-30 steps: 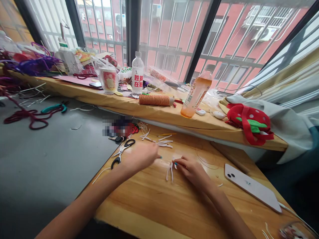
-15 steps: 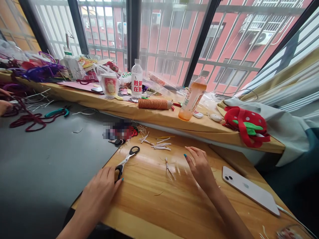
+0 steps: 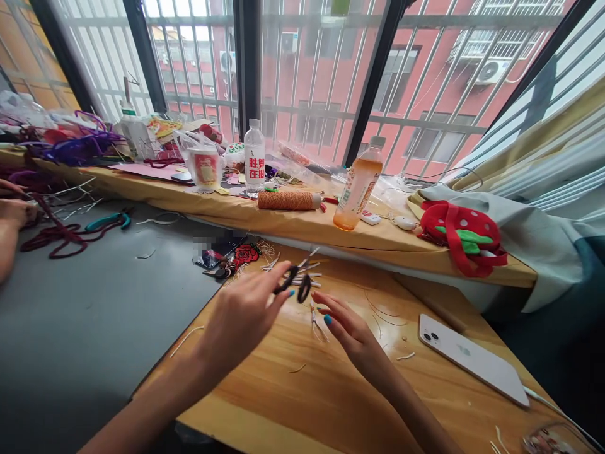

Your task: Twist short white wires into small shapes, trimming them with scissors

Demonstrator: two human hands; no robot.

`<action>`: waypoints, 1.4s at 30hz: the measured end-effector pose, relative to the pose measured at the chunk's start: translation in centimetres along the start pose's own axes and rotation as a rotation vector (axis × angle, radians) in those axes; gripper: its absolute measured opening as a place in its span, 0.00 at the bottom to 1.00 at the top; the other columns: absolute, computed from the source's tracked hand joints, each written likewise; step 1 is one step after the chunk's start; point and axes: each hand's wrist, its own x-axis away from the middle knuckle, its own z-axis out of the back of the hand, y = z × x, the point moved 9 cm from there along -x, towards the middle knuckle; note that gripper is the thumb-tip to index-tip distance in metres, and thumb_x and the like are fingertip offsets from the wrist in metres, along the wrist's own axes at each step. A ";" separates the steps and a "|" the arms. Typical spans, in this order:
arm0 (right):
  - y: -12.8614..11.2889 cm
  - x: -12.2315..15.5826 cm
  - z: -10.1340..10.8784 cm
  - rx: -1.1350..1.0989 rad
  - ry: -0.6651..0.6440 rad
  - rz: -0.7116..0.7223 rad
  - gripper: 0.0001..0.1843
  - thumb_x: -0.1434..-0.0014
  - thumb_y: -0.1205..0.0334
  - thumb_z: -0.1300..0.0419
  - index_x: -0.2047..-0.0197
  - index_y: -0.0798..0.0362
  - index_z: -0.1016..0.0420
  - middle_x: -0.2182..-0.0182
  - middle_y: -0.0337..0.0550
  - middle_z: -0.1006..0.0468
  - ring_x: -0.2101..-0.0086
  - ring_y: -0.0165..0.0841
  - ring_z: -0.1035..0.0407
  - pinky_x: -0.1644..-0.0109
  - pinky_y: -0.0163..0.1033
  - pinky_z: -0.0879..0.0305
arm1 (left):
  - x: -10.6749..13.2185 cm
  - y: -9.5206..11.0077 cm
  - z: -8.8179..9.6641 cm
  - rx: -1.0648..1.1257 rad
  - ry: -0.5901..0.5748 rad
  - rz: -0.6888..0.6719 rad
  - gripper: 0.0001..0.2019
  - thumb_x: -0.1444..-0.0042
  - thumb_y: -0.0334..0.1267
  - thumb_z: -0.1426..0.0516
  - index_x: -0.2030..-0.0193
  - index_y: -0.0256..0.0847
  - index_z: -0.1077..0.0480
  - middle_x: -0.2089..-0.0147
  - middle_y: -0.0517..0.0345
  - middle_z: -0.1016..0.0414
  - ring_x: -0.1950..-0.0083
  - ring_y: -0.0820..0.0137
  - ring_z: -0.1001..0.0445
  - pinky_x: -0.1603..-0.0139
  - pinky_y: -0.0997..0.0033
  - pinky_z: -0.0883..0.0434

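Note:
My left hand [image 3: 241,306] is closed on one handle loop of the black-handled scissors [image 3: 304,289], lifted above the wooden table with the blades pointing away. To their right, my right hand [image 3: 347,328] is open, fingers slightly bent, with nothing in it. By its fingertips lies a small tied bundle of white strands [image 3: 316,321]. Several short white cord pieces [image 3: 309,280] rest behind the scissors, partly covered by them and by my left hand. Loose thin threads [image 3: 385,309] lie to the right of my right hand.
A white phone [image 3: 472,359] with a cable lies at the right. On the ledge stand an orange drink bottle [image 3: 358,189], a clear bottle [image 3: 254,157], a brown thread spool [image 3: 288,200] and a red bag [image 3: 460,227]. At the far left are another person's hand [image 3: 14,214] and teal pliers [image 3: 108,221].
My left hand has picked the scissors up off the table and carried them right and away from me. My right hand has moved left, toward the strand bundle.

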 end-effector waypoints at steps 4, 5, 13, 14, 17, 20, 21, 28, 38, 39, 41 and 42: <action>1.1 -0.1 2.0 -0.470 0.172 -0.060 0.16 0.43 0.56 0.52 0.53 0.47 0.35 0.51 0.40 0.35 0.51 0.32 0.42 0.48 0.43 0.44 | -0.9 5.3 -3.6 -0.067 0.071 -0.323 0.16 0.46 0.31 0.51 0.50 0.34 0.39 0.66 0.52 0.28 0.58 0.68 0.33 0.56 0.66 0.35; 1.6 -0.1 2.8 -0.571 0.244 -0.078 0.14 0.44 0.57 0.50 0.56 0.48 0.33 0.54 0.40 0.32 0.53 0.31 0.40 0.48 0.42 0.44 | -1.2 5.7 -4.3 -0.035 0.088 -0.341 0.16 0.46 0.31 0.51 0.50 0.35 0.39 0.67 0.53 0.28 0.58 0.68 0.34 0.56 0.66 0.35; 3.2 -0.4 4.1 -0.937 0.467 -0.070 0.15 0.56 0.60 0.39 0.64 0.47 0.37 0.57 0.37 0.30 0.56 0.29 0.37 0.52 0.39 0.41 | -2.4 4.2 -7.4 0.336 0.111 -0.103 0.09 0.49 0.34 0.47 0.61 0.44 0.30 0.69 0.58 0.27 0.55 0.68 0.38 0.54 0.64 0.38; 3.2 -0.5 4.2 -0.920 0.482 -0.048 0.16 0.57 0.60 0.38 0.63 0.46 0.38 0.57 0.37 0.30 0.57 0.29 0.37 0.54 0.38 0.41 | -2.3 4.2 -7.6 0.349 0.092 -0.109 0.09 0.49 0.34 0.47 0.60 0.44 0.31 0.67 0.58 0.27 0.53 0.67 0.39 0.52 0.64 0.39; 4.0 -0.4 5.0 -0.807 0.540 -0.043 0.20 0.57 0.62 0.38 0.60 0.45 0.40 0.64 0.35 0.28 0.61 0.29 0.34 0.57 0.37 0.41 | -2.2 3.9 -8.4 0.292 -0.030 -0.140 0.13 0.51 0.40 0.45 0.58 0.43 0.32 0.57 0.54 0.31 0.49 0.64 0.41 0.51 0.63 0.40; 4.9 -0.1 6.6 -0.669 0.568 -0.084 0.20 0.54 0.62 0.40 0.57 0.48 0.40 0.69 0.36 0.27 0.64 0.29 0.34 0.59 0.36 0.42 | -1.8 1.5 -10.4 0.071 -0.254 -0.005 0.17 0.47 0.47 0.53 0.62 0.38 0.30 0.61 0.49 0.31 0.59 0.65 0.33 0.60 0.66 0.35; 5.0 0.0 7.2 -0.633 0.566 -0.085 0.20 0.54 0.62 0.41 0.56 0.48 0.39 0.68 0.37 0.27 0.64 0.29 0.34 0.59 0.35 0.42 | -1.3 0.6 -11.3 -0.033 -0.351 0.049 0.21 0.46 0.49 0.57 0.66 0.37 0.29 0.65 0.48 0.30 0.64 0.66 0.31 0.65 0.67 0.35; 6.2 0.1 8.4 -0.523 0.425 -0.175 0.23 0.55 0.58 0.41 0.54 0.45 0.41 0.66 0.37 0.35 0.66 0.29 0.36 0.71 0.32 0.42 | 2.7 0.3 -15.9 -0.251 -0.708 -0.057 0.14 0.48 0.38 0.54 0.66 0.31 0.31 0.66 0.43 0.30 0.67 0.62 0.30 0.72 0.70 0.37; 7.9 1.5 4.5 -0.239 -0.171 -0.477 0.25 0.58 0.50 0.40 0.58 0.56 0.35 0.74 0.38 0.37 0.77 0.24 0.40 0.79 0.29 0.50 | -0.3 -3.1 -16.5 0.356 -0.563 0.168 0.09 0.52 0.30 0.53 0.68 0.38 0.32 0.71 0.57 0.28 0.69 0.72 0.32 0.69 0.76 0.38; 8.0 1.7 4.6 -0.215 -0.185 -0.487 0.25 0.57 0.50 0.41 0.58 0.56 0.34 0.75 0.37 0.36 0.78 0.23 0.41 0.80 0.28 0.50 | -0.5 -3.3 -16.5 0.417 -0.532 0.176 0.10 0.52 0.29 0.53 0.67 0.38 0.31 0.70 0.57 0.28 0.68 0.72 0.32 0.68 0.76 0.38; 7.9 1.9 5.2 -0.176 -0.175 -0.488 0.24 0.56 0.51 0.42 0.57 0.56 0.34 0.77 0.36 0.36 0.79 0.22 0.42 0.80 0.28 0.52 | -0.6 -4.0 -16.8 0.541 -0.490 0.232 0.12 0.52 0.28 0.53 0.66 0.37 0.31 0.69 0.57 0.28 0.69 0.73 0.31 0.67 0.76 0.36; 7.9 2.0 5.5 -0.160 -0.181 -0.500 0.24 0.55 0.50 0.42 0.57 0.57 0.34 0.78 0.35 0.37 0.80 0.22 0.42 0.80 0.28 0.52 | -0.4 -4.5 -17.1 0.616 -0.484 0.288 0.12 0.52 0.29 0.54 0.66 0.37 0.31 0.71 0.57 0.29 0.71 0.74 0.31 0.69 0.76 0.35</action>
